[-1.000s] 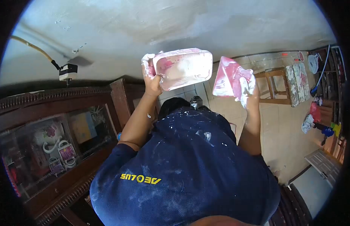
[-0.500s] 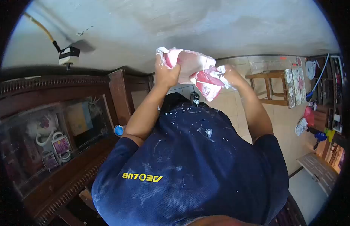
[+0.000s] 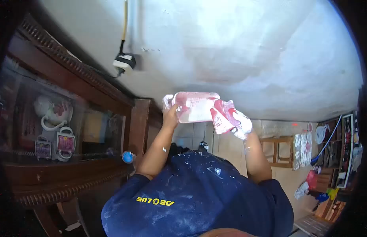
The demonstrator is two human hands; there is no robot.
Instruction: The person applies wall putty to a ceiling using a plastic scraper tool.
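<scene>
My left hand (image 3: 170, 112), smeared with white paste, grips the left end of a shallow pink plastic tray (image 3: 183, 115). Its thumb lies over the near rim and the fingers go behind. White paste coats much of the tray's inside. In my right hand (image 3: 242, 123), thickly covered with the same paste, is a red flat plastic scraper (image 3: 222, 117) streaked with white. The scraper's blade overlaps the right end of the tray in this view. Both are held in front of my chest, before the grey-white wall (image 3: 239, 59).
A dark wooden glass cabinet (image 3: 128, 130) with cups inside stands at my left, a blue-topped container (image 3: 127, 157) beside it. A power adapter (image 3: 124, 62) hangs on the wall. To the right are a paint-spattered wooden stool (image 3: 276, 152) and cluttered shelves (image 3: 337, 146).
The view has tilted up, showing more wall. The tray has turned so its inside faces me, and the scraper has shifted from the tray's near edge to its right end.
</scene>
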